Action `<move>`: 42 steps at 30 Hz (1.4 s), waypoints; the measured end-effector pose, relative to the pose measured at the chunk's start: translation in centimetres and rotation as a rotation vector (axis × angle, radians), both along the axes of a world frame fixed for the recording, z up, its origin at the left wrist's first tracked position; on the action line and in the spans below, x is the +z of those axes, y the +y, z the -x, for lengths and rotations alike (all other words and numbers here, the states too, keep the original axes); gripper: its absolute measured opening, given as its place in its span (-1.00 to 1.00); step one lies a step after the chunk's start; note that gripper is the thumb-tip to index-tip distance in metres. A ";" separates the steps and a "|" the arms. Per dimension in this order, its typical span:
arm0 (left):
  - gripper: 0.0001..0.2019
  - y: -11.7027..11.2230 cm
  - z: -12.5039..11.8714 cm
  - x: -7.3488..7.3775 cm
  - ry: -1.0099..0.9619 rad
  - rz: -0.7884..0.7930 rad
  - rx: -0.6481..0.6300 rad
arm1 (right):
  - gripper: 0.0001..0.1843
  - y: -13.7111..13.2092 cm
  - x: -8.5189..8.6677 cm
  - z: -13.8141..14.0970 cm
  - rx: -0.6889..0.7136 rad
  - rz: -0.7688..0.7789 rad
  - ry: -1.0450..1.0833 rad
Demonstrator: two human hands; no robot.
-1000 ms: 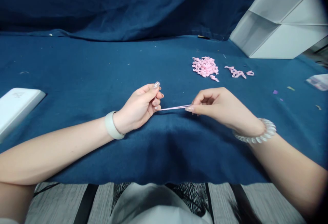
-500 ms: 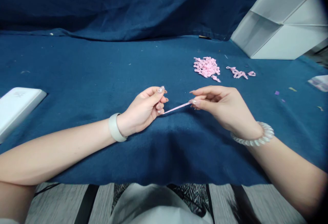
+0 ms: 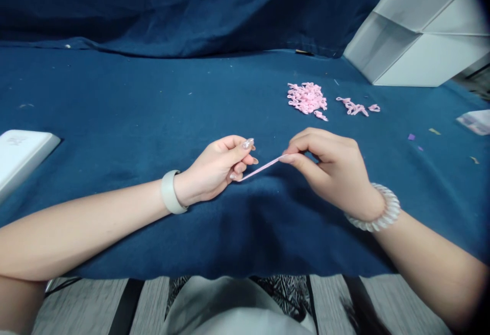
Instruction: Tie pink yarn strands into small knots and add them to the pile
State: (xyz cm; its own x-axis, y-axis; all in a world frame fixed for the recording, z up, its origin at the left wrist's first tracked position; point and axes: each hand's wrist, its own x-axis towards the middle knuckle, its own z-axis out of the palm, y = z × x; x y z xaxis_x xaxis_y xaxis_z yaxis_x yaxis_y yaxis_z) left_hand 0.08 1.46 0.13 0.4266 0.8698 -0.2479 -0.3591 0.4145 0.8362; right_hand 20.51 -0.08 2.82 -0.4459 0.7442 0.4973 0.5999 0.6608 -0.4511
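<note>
So the left hand point(image 3: 214, 170) is curled up, with the thin pink elastic strip point(image 3: 262, 168) running into its fingers, though the exact grip is hard to see; the right hand point(image 3: 328, 170) pinches the other end between thumb and forefinger, and the strip sits pulled straight between them, just above the dark blue fabric cover point(image 3: 115, 120). Main risk imo: if either pinch loosens, that strip could slip or snap away, and it'd be easy to lose against scraps; too much pull could stretch it. Off beyond the right hand there's a heap of small pink loops point(image 3: 307, 98) and a short pink loop chain point(image 3: 355, 109), well apart; a flat white box point(image 3: 23, 153) sits far left, and a folded white panel point(image 3: 421, 33) far right; neither's near the hands.
</note>
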 end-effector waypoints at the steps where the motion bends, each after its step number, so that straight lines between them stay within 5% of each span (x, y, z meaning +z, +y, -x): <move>1: -0.80 0.0 0.0 0.0 0.005 0.001 -0.009 | -0.87 -0.1 0.0 0.2 0.030 -0.009 0.009; 9: -0.75 -0.4 0.0 -0.1 -0.023 -0.021 -0.055 | -0.92 -0.5 -0.4 1.1 0.143 0.153 0.046; 19: -0.75 -0.6 -0.3 -0.4 -0.033 -0.035 -0.151 | -0.85 -1.2 -0.9 3.0 -0.065 0.356 0.368; 35: -0.80 -0.5 -0.3 -0.7 -0.094 -0.032 -0.159 | -0.80 -1.2 -2.0 4.0 -0.130 0.241 0.429; 42: -0.79 -0.4 -0.3 -0.8 -0.064 -0.037 -0.172 | -0.78 -1.0 -2.2 4.3 -0.134 0.328 0.511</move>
